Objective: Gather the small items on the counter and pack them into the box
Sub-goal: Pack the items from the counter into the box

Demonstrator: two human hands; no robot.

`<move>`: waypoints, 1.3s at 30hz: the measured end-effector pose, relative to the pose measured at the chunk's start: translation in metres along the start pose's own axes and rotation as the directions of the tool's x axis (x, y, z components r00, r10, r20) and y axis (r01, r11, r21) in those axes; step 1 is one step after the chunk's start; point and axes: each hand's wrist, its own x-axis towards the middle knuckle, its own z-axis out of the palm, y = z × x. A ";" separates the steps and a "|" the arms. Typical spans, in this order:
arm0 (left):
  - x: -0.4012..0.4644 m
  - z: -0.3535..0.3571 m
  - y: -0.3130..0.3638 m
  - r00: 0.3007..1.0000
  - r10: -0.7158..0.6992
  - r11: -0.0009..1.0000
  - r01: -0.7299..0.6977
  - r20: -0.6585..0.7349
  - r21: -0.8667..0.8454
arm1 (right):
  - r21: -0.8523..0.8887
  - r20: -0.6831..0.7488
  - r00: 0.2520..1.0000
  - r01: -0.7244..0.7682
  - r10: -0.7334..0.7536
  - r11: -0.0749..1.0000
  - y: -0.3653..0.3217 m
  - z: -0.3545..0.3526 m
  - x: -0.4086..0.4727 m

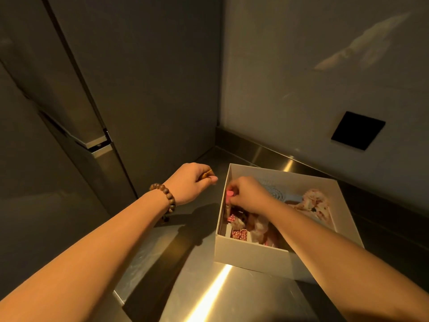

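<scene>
A white open box point(246, 253) stands on the steel counter point(204, 296), in the corner by the wall. Inside lie a blue hairbrush point(272, 190), a floral scrunchie point(316, 202), red-and-white striped bits point(239, 234) and other small fabric items. My right hand point(249, 194) is inside the box at its left wall, fingers closed on a small pink item point(229, 194). My left hand point(193, 182), with a wooden bead bracelet on the wrist, hovers just left of the box and pinches a small thin tan item point(206, 175).
A tall grey cabinet or fridge point(139, 89) rises on the left, close to the box. The wall behind carries a black square plate point(357, 131). A steel upstand runs along the back of the counter.
</scene>
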 end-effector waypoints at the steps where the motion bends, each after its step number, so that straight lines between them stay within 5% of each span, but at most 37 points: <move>1: 0.000 0.001 0.000 1.000 0.000 1.000 0.000 -0.005 -0.004 | -0.017 0.021 1.000 0.006 -0.005 1.000 0.000 -0.001 0.000; 26: -0.005 -0.028 0.022 0.990 0.061 0.991 -0.075 -0.126 -0.115 | -0.187 0.078 0.996 -0.031 0.046 0.982 -0.015 0.000 -0.015; 39: -0.008 -0.043 0.030 0.982 0.096 0.986 -0.116 -0.165 -0.119 | -0.121 0.137 0.982 -0.115 0.132 0.986 -0.018 -0.017 -0.016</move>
